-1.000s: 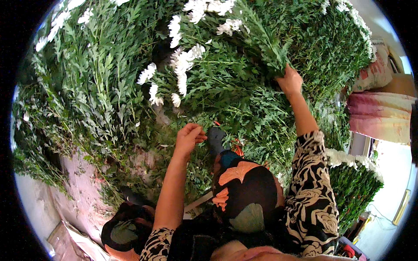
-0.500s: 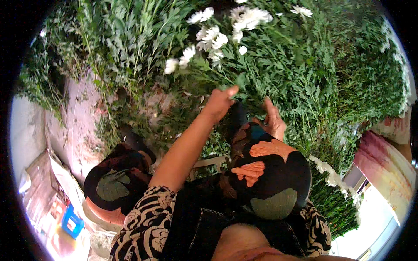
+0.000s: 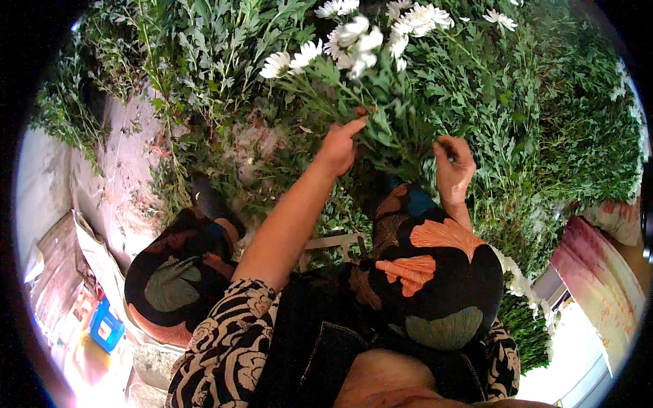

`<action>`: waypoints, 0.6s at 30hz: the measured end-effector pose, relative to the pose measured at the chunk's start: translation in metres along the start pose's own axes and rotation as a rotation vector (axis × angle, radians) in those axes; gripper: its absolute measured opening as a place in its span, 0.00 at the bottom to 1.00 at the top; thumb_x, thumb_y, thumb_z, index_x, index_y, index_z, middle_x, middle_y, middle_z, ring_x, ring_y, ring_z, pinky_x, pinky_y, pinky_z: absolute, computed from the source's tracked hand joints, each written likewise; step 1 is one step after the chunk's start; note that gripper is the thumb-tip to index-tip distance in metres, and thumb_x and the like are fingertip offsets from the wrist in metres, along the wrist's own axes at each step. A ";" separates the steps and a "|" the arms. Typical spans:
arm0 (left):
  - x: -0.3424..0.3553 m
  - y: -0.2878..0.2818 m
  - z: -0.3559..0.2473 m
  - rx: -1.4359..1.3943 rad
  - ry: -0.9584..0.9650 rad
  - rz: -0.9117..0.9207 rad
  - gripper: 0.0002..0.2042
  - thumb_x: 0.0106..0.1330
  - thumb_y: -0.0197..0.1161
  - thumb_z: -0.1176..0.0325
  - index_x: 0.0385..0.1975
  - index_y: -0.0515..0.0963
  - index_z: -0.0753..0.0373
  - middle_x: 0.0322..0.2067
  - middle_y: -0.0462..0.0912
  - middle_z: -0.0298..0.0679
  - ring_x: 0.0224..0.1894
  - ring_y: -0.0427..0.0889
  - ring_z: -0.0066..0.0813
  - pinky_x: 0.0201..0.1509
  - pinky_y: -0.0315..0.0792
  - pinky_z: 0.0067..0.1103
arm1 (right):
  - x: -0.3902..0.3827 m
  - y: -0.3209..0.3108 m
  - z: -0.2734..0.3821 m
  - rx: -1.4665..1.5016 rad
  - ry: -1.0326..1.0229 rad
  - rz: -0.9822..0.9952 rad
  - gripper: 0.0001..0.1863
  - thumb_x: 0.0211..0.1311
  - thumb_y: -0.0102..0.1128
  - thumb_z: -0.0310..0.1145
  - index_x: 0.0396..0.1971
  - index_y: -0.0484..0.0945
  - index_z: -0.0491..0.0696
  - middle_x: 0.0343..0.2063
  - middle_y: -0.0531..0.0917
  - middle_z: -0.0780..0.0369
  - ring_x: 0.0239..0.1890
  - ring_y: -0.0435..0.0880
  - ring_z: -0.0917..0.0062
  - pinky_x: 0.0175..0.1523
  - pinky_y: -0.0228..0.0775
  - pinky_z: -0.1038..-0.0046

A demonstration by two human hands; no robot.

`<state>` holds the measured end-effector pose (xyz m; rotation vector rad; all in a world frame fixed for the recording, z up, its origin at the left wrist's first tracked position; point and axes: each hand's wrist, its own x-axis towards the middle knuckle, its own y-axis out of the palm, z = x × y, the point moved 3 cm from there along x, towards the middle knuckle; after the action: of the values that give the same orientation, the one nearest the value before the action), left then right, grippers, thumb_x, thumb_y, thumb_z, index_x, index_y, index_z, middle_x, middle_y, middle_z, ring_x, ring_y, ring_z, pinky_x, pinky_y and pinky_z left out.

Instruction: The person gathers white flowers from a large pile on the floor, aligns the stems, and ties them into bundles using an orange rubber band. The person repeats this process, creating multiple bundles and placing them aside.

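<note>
My left hand (image 3: 342, 145) is closed around the leafy stems of a bunch of white chrysanthemums (image 3: 355, 46). The blooms point away from me, toward the far side, and the thumb lies along the stems. To the right, my right hand (image 3: 454, 168) is beside the lower leaves of the bunch, above my right knee. Its fingers are curled in toward the thumb; whatever they may pinch is hidden. Leaves between the two hands are slightly blurred.
Piles of cut green stems (image 3: 503, 129) cover the far side and right. Leaf litter (image 3: 255, 146) lies on the floor between my feet. A blue plastic container (image 3: 107, 326) stands at lower left. On the right is a pink and yellow cloth (image 3: 598, 279), near another person's arm.
My left hand and the chrysanthemums have shifted slightly away from me. My right hand has moved up and right, off the knee, and its fingers have curled in.
</note>
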<state>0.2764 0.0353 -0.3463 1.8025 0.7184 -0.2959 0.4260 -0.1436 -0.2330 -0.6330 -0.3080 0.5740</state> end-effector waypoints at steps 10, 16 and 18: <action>-0.013 0.035 -0.014 0.386 0.003 0.083 0.18 0.73 0.58 0.61 0.59 0.73 0.61 0.54 0.82 0.37 0.51 0.82 0.26 0.40 0.75 0.25 | -0.014 0.033 0.008 0.220 0.255 0.186 0.12 0.66 0.63 0.23 0.48 0.82 0.40 0.42 0.87 0.60 0.41 0.83 0.80 0.48 0.75 0.76; -0.011 0.033 0.011 0.230 0.077 0.043 0.25 0.74 0.59 0.57 0.65 0.68 0.62 0.58 0.77 0.35 0.59 0.75 0.26 0.59 0.71 0.29 | -0.007 0.043 0.039 0.230 0.051 0.207 0.16 0.67 0.61 0.23 0.55 0.80 0.43 0.44 0.87 0.61 0.45 0.81 0.83 0.53 0.72 0.78; -0.004 0.042 0.004 0.296 0.112 0.198 0.24 0.77 0.52 0.55 0.67 0.66 0.59 0.62 0.75 0.37 0.63 0.73 0.30 0.65 0.68 0.30 | -0.008 0.051 0.026 0.310 0.073 0.240 0.16 0.67 0.61 0.23 0.54 0.80 0.42 0.44 0.87 0.60 0.46 0.81 0.83 0.54 0.72 0.78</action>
<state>0.2988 0.0222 -0.3129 2.1681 0.5897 -0.1768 0.3871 -0.1028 -0.2455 -0.3916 -0.0705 0.8081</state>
